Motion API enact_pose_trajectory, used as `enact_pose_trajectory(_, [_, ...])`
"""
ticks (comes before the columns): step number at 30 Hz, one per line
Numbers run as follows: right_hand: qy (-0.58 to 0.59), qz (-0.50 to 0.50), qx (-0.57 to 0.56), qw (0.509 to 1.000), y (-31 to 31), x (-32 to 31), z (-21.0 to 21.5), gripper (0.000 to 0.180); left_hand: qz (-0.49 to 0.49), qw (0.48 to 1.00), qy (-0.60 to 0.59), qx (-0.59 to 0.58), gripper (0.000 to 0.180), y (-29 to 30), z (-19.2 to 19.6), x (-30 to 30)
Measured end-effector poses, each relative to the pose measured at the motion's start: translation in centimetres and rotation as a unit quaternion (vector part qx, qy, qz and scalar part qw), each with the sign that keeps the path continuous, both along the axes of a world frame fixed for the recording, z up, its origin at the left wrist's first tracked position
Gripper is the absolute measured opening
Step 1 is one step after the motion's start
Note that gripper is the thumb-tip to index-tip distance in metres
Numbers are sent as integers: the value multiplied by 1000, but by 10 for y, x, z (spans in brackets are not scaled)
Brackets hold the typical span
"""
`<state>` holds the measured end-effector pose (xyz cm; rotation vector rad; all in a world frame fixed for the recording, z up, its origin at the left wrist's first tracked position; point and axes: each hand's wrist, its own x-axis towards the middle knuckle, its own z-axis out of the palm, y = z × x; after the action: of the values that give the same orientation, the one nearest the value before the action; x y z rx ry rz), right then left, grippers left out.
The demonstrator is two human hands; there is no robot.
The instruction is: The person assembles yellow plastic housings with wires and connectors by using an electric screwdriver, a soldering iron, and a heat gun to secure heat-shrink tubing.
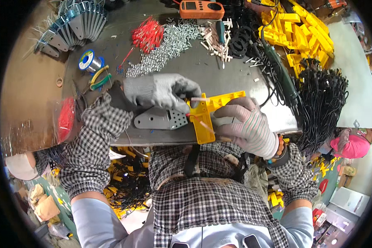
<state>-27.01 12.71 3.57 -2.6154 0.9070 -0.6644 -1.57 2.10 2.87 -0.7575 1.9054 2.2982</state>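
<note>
Head view: between the two hands lies a bright yellow T-shaped plastic housing (201, 122), its broad bar running toward the wearer and its narrower arm stretching rightward, just beyond the right fingers. The right hand (252, 128), in a pale striped knit glove, is the nearer to most of it, fingers bent in against the bar's right side. The left hand (165, 89), in a grey glove, curls its fingers at the bar's upper-left corner. Whether either set of fingers is pinched tight cannot be told. Below the left fingers, a grey perforated metal plate (155, 119) points its holed end at the housing, long axis roughly sideways. Farther out, beyond the left fingers, lie a blue-rimmed solder spool (86, 61) and a heap of silvery screws (165, 49); well past the right fingers sits a pile of yellow plastic parts (306, 33).
</note>
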Motion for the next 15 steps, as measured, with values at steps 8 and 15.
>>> enact_pose_trajectory(8, [145,-439,17,887,-209,21,-7,19,155,824,-44,-543,22,34,-5,-36])
enact_pose_trajectory(15, [-178,-309,53,933,-200,13,8,22,278,839,-97,-457,20,63,-7,-44])
